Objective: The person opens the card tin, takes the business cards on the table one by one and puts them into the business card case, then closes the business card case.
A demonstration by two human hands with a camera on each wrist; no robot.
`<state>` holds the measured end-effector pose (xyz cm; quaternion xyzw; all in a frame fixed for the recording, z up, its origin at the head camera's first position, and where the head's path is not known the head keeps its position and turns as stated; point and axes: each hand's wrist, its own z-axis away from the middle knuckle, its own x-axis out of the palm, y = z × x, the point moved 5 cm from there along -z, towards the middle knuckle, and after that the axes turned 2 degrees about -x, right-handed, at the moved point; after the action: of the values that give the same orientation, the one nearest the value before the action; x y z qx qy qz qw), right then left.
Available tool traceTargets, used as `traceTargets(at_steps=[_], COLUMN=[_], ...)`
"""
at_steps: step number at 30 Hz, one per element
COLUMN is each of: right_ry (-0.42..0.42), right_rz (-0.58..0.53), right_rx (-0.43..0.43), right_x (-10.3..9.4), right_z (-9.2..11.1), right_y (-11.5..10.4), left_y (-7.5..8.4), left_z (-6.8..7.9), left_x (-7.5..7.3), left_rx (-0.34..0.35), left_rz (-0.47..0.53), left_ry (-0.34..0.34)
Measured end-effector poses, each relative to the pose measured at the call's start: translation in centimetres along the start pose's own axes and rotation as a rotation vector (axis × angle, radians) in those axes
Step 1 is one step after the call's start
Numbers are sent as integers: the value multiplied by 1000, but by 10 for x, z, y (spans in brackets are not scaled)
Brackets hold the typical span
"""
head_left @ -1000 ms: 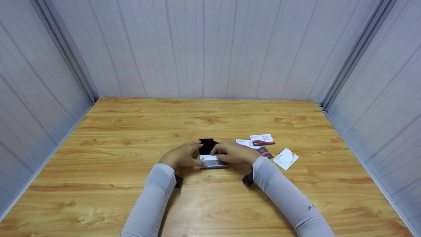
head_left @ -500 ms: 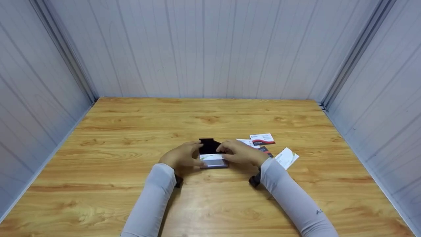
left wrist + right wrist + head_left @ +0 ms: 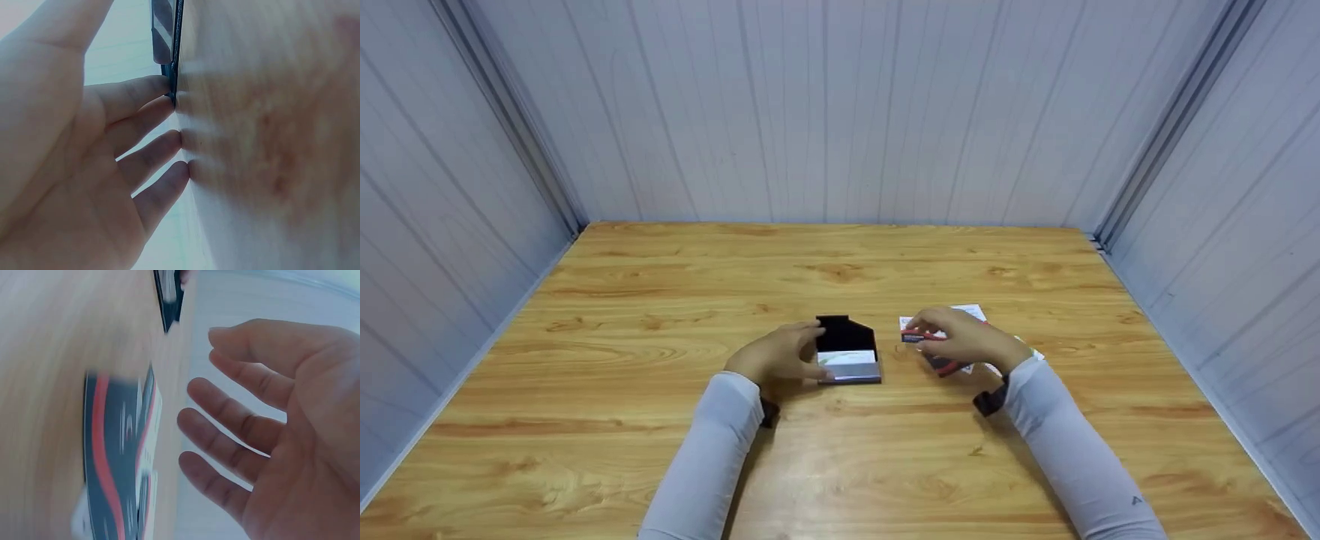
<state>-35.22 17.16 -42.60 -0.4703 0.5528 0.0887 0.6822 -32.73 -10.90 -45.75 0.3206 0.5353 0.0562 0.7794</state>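
Note:
A black business card case [image 3: 849, 334] lies open on the table in the head view, with a white and green card [image 3: 846, 358] in its silver lower part. My left hand [image 3: 776, 352] is at the case's left side; its thumb touches the lower left corner and its fingers, nearly straight, rest by the left edge. My right hand [image 3: 964, 337] hovers over loose business cards with bent, spread fingers and nothing between them. Beneath it lie a dark card with a red stripe [image 3: 107, 455] and a white, red and black card [image 3: 911, 334], partly covered by the hand.
Another white card [image 3: 971, 309] lies behind the right hand, and a white one [image 3: 1039, 354] is mostly hidden by the right wrist. The wooden table [image 3: 660, 300] is bounded by pale panelled walls [image 3: 825, 112] at the back and both sides.
My right hand has let go of the card in the case and moved right, over the loose cards. The left hand stays at the case.

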Motion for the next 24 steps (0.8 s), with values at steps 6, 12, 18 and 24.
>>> traceTargets(at_steps=[6, 12, 18, 24], right_ry=[9, 9, 14, -13], right_rz=[-41, 8, 68, 126], right_rx=[118, 206, 342, 508], right_x=[-13, -24, -36, -45], right_z=[28, 52, 80, 102], right_y=[23, 42, 57, 65], left_y=[0, 0, 1, 0], left_z=[-1, 0, -1, 0], left_x=[1, 0, 0, 0], left_rx=[0, 5, 12, -18], left_rz=[-12, -18, -34, -17], left_ry=[2, 4, -5, -5])
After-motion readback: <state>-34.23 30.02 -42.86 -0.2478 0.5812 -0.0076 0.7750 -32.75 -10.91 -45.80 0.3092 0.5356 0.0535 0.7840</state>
